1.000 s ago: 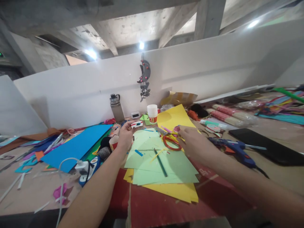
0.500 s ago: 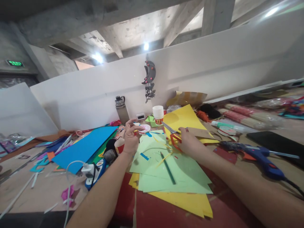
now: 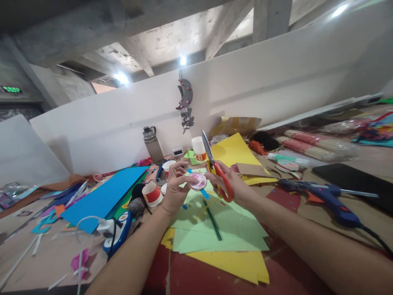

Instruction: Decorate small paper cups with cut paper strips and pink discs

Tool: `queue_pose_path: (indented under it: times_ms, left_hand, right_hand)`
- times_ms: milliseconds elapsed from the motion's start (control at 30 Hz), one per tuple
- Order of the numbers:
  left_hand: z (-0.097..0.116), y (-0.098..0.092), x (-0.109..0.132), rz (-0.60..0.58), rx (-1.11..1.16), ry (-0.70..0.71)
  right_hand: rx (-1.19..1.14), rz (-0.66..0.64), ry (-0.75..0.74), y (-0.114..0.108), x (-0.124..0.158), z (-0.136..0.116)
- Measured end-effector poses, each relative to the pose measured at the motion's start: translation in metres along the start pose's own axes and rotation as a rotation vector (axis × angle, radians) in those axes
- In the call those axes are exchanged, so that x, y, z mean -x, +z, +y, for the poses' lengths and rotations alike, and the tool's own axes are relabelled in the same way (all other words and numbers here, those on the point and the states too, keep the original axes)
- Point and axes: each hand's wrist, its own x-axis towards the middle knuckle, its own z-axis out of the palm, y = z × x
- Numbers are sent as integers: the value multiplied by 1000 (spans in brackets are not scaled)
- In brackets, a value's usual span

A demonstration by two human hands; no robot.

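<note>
A small round disc [image 3: 198, 181] with a pink-and-white face is pinched between the thumb and fingers of my left hand [image 3: 175, 189]. At its lower edge shows a blue paper strip [image 3: 204, 194]. Red-handled scissors [image 3: 226, 186] are in my right hand [image 3: 238, 187], their blades tilted up and away from the disc. My right fingertips come close to the disc's right edge; whether they touch it I cannot tell. Below both hands, a green pencil [image 3: 212, 221] lies across light green paper sheets [image 3: 196, 239], among yellow and blue scraps.
Left of my hands stand paper cups [image 3: 152, 194] and a grey bottle [image 3: 152, 145]; blue card [image 3: 101, 196] and a power strip [image 3: 118, 235] lie further left. A white cup [image 3: 199, 147] stands behind. On the right are a glue gun [image 3: 334, 200] and a black slab [image 3: 353, 180].
My left hand has brought the disc right and nearer, over the green paper. My right hand has turned the scissors from slanting left to blades upright, close to the disc.
</note>
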Motion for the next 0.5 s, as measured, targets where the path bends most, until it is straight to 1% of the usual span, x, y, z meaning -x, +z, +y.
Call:
queue_pose_path:
  times_ms: [100,200,300,333,400,500]
  left_hand:
    - [1,2,1,-48,-1,10]
    - [2,2,1,-77,-8,20]
    - [2,4,1,-75,15,-23]
    - [1,5,1,-64,47,-67]
    - [-1,8,1,-26,161,-213]
    - [-3,14,0,76,417,-522]
  right_hand:
    - [33,-15,31,0,2,0]
    - [-5,-22,56,-1,2,2]
    - [-43,8,71,-2,0,4]
    - [-56,31,71,-3,-1,4]
    - [-85,91,62,-4,-2,4]
    - [-105,171,39,-8,-3,4]
